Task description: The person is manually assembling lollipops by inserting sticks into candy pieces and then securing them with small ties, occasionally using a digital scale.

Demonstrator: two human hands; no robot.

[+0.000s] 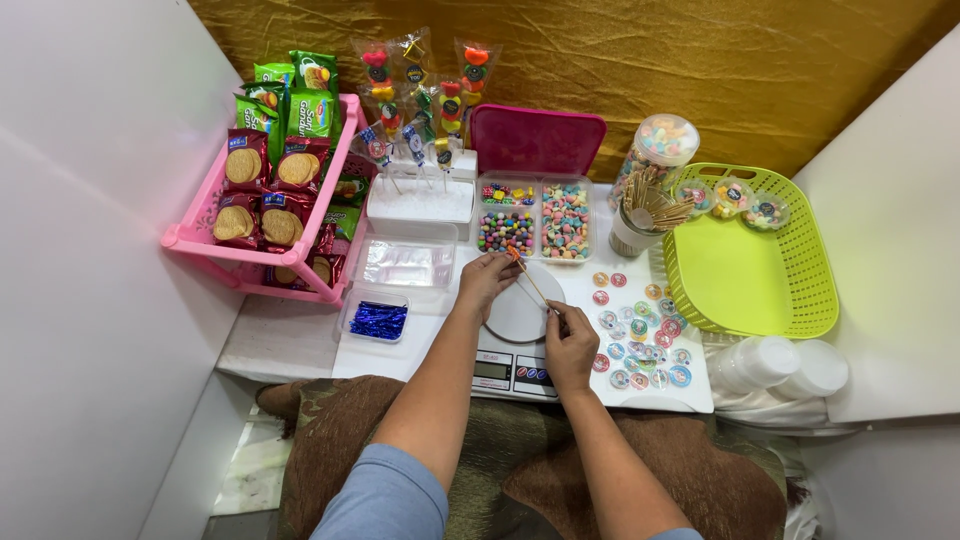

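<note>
**Skewer held at both ends over the scale**

The skewer (530,283) is up off the table, a thin wooden stick slanting from far-left down to near-right, right above the round white pan of the scale (517,335). The left hand (487,282) pinches the far end, where a small orange piece sits at the tip; fingers closed tight on it. The right hand (570,345) pinches the near end, fingertips shut on the stick. So the long axis runs diagonally between the two hands, each holding its own end, neither hand free.

Just beyond the left hand lies the candy box (534,220), its compartments full of coloured sweets, the pink lid (537,140) propped up behind it. That box is nearer the left hand than the right.

Right of the scale, round stickers (640,330) are scattered on the white table (290,340). Further right sits a green basket (750,270), a cup of sticks (645,215) at its far-left corner. To the left: a clear tray (408,264), a small box of blue ties (378,320), and a pink rack (270,200) of snack packets. Finished candy skewers (420,100) stand at the back against a gold cloth. White walls hem the table in closely on both sides.
</note>
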